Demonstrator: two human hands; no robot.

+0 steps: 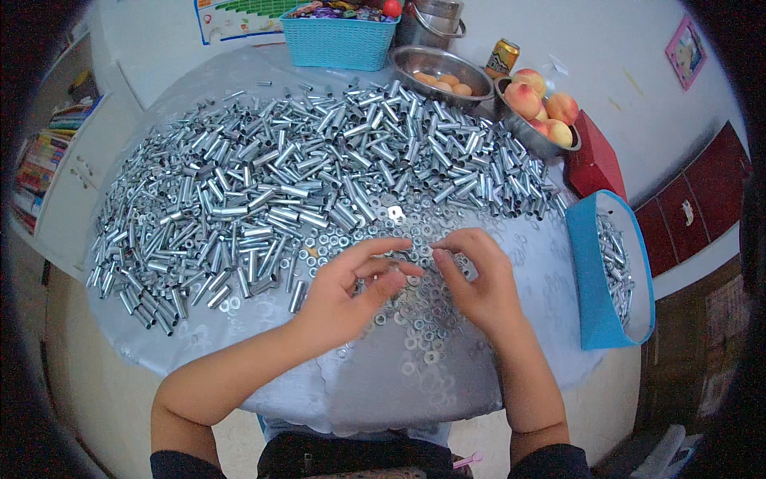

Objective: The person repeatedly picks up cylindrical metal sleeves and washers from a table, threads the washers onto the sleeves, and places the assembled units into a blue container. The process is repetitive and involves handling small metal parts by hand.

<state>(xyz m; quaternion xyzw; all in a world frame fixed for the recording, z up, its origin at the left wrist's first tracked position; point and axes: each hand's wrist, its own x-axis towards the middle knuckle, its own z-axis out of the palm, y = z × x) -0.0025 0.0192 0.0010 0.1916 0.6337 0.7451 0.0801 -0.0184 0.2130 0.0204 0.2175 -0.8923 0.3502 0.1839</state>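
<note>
A big heap of short shiny metal tubes (303, 168) covers the far half of a round table (471, 383). In front of it lie several small flat washers (415, 327). My left hand (351, 291) hovers over the washers with its fingers spread and curled, thumb and forefinger near each other; whether it pinches a washer I cannot tell. My right hand (475, 279) rests beside it, fingertips pressed down among the washers, seemingly pinching a small metal piece that is mostly hidden.
A blue box (594, 279) holding finished metal tubes stands at the table's right edge. At the back are a turquoise basket (335, 40), a steel bowl (439, 68), a drink can (503, 57) and a bowl of peaches (538, 112). A bookshelf (44, 152) stands left.
</note>
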